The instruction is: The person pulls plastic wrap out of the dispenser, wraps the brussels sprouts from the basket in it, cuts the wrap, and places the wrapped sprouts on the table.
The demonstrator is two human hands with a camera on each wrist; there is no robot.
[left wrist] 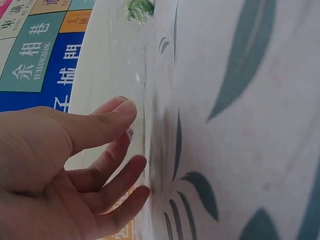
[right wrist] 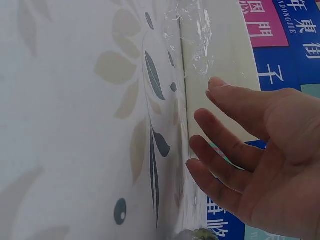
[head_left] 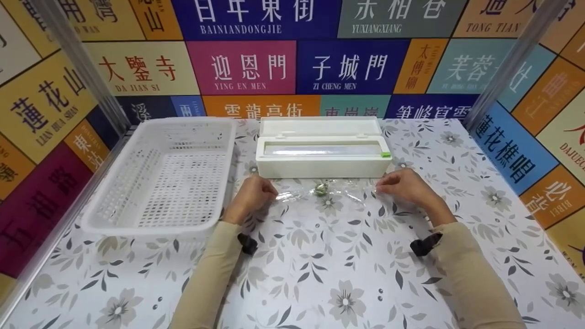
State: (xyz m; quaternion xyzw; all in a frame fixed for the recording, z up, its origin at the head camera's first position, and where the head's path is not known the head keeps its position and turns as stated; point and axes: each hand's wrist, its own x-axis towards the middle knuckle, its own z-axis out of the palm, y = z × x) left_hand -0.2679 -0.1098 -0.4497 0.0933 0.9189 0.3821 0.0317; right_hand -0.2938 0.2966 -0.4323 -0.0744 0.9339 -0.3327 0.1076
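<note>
A sheet of clear plastic wrap (head_left: 292,195) stretches low over the table between both hands. Near its middle sits a small green vegetable piece (head_left: 321,189), its exact kind unclear; it also shows at the top of the left wrist view (left wrist: 140,10). At the wrap's left end, my left hand (head_left: 253,196) pinches the film between thumb and index finger, the other fingers loosely bent. My right hand (head_left: 406,187) pinches the right end between thumb and forefinger. Just behind the film stands a white wrap dispenser box (head_left: 324,168), lid raised, with a roll inside.
A white perforated plastic basket (head_left: 219,183) stands on the left of the table. A green slider (head_left: 385,154) sits at the dispenser's right end. The table has a flower-patterned cover (head_left: 347,297). Printed wall panels (head_left: 242,66) enclose the back and sides.
</note>
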